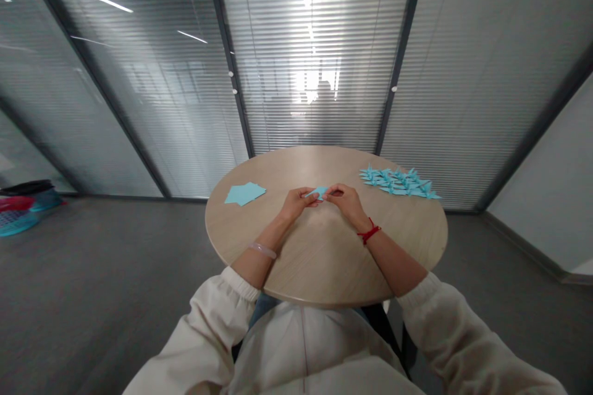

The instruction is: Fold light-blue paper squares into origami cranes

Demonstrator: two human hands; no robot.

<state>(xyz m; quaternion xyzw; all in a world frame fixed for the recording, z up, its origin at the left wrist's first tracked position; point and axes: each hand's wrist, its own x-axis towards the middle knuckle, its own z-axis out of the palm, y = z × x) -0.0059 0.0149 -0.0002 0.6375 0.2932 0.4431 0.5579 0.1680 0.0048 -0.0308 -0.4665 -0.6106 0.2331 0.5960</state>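
Observation:
A small folded piece of light blue paper (pixel 319 192) is held over the middle of the round wooden table (pixel 324 259). My left hand (pixel 298 202) pinches its left end and my right hand (pixel 344 200) pinches its right end, fingers closed on the paper. A pale bracelet is on my left wrist and a red string on my right wrist. A stack of flat light blue paper sheets (pixel 244 193) lies to the left of my hands. Several folded blue paper cranes (pixel 397 182) lie in a group to the right, near the far edge.
Glass walls with closed blinds (pixel 315 55) stand behind the table. A blue basket and dark items (pixel 25 203) sit on the grey floor at the far left. Grey floor surrounds the table.

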